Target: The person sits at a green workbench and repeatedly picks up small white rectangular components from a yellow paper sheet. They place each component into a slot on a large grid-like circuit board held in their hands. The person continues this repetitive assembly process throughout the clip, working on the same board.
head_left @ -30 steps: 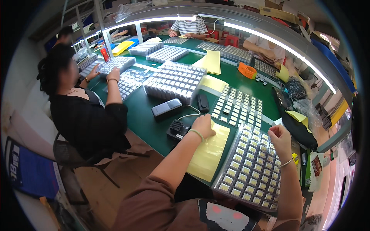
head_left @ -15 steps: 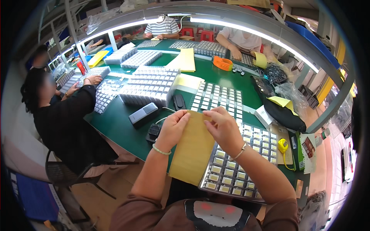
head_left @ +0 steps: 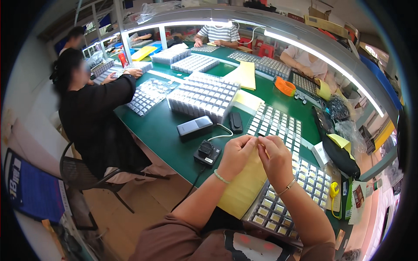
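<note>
My left hand (head_left: 235, 156) and my right hand (head_left: 274, 157) meet fingertip to fingertip above the green table (head_left: 156, 130). Both pinch the top edge of a yellow paper sheet (head_left: 243, 186), which hangs down between my forearms. Under the sheet and my right wrist lies a tray of small square parts (head_left: 287, 204). A second tray of the same parts (head_left: 276, 124) lies just beyond my fingers.
A small black box with a cable (head_left: 207, 152), a grey handheld device (head_left: 194, 126) and a stack of trays (head_left: 203, 95) sit to the left. A person in black (head_left: 93, 113) sits at the table's left; others work at the far side. Black bags (head_left: 337, 152) lie right.
The sheet was lying flat under my left hand while my right hand stayed off to the side. Both hands have come together on the sheet and raised its top edge.
</note>
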Demonstrator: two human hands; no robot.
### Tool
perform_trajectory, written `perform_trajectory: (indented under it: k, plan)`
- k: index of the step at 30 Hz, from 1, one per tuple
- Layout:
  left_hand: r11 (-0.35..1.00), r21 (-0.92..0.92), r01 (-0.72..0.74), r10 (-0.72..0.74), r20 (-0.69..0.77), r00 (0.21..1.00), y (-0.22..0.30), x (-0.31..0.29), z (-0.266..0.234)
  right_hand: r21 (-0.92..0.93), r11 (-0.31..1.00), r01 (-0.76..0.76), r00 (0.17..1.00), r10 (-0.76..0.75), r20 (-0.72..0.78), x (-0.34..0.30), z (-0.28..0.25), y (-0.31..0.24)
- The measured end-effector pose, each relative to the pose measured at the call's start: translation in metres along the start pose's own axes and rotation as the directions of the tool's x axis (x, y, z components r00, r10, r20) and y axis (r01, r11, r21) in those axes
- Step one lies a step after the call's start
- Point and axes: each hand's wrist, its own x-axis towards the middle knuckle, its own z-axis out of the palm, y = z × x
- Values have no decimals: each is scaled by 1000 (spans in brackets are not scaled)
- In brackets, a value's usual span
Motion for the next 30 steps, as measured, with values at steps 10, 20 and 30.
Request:
perform_trajectory:
  k: [10, 20, 30]
  plan:
    - [990, -134, 51, -50, 9, 999, -14, 4, -3, -136, 976, 168, 985, -170, -10, -5, 7, -1]
    - [989, 148, 18, -7, -75, 997, -30, 22, -7, -3, 1000, 1, 998, -1, -56, 3, -16, -5]
    - [532, 843, -82, 90, 40, 995, -101, 50, -3, 244, 803, -544, 825, 565, -23, -52, -117, 85]
